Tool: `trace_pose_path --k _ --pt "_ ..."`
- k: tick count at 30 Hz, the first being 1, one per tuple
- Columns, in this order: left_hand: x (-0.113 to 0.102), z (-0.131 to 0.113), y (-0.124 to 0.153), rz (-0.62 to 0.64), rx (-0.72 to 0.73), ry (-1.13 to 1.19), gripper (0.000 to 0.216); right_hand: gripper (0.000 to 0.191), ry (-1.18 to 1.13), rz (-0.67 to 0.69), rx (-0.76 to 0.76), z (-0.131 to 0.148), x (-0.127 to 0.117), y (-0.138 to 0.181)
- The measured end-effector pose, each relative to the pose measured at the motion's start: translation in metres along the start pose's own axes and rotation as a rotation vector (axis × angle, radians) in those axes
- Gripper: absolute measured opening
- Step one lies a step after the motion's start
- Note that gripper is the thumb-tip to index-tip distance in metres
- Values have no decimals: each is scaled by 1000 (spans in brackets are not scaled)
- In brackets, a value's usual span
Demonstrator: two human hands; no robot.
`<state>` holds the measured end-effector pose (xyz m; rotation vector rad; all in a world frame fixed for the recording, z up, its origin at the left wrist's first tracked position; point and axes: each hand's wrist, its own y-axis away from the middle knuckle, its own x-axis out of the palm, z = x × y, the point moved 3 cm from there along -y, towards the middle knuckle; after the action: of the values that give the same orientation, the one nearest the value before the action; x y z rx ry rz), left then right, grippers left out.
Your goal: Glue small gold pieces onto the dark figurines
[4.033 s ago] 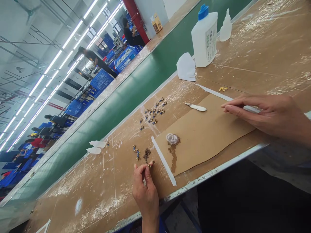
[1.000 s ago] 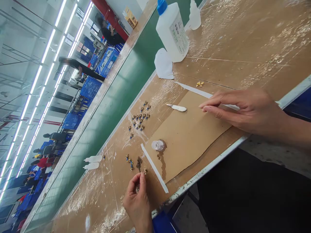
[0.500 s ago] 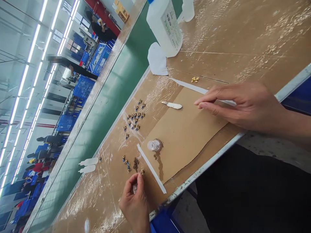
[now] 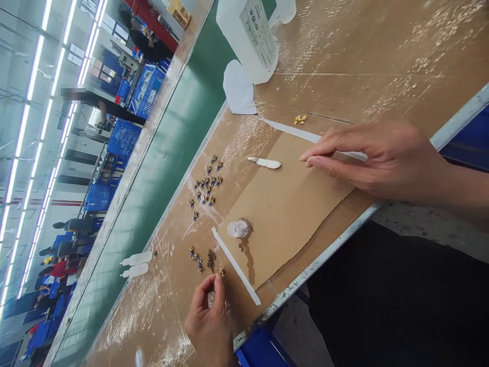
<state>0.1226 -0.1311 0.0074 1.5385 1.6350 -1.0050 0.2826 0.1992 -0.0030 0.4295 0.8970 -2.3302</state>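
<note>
My left hand (image 4: 209, 316) is at the near edge of the bench, thumb and forefinger pinched on a tiny gold-and-dark figurine (image 4: 222, 273). Just beyond it lie a pile of small brown pieces (image 4: 211, 260) and a few blue-and-gold figurines (image 4: 199, 263). Over the right end of a cardboard sheet (image 4: 282, 214) is my right hand (image 4: 378, 158), its thumb and forefinger pressed together; whatever they hold, if anything, is too small to make out. A white-handled tool with a narrow tip (image 4: 265, 162) lies left of those fingertips. On the cardboard stands a small clear cup (image 4: 239, 229) beside a wet stain.
Several more figurines (image 4: 208, 183) are spread left of the cardboard. Two white squeeze bottles (image 4: 136, 258) lie farther left. A large white jug (image 4: 252, 43), white paper (image 4: 240, 89) and yellow pieces (image 4: 300, 119) are at the back. A green partition (image 4: 179, 127) borders the bench; people work beyond.
The whole view has shifted slightly, so things on the bench appear a little farther left. Both hands keep almost the same pose and place over the bench.
</note>
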Motion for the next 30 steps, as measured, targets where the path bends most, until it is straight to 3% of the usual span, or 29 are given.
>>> trace_pose_path --k 12,30 --pt "0 -7 1 -18 13 -33 30 18 -20 -36 -82 -1 0 -1" --pt "0 3 -7 47 27 -61 30 16 -28 -28 -36 -3 0 -1"
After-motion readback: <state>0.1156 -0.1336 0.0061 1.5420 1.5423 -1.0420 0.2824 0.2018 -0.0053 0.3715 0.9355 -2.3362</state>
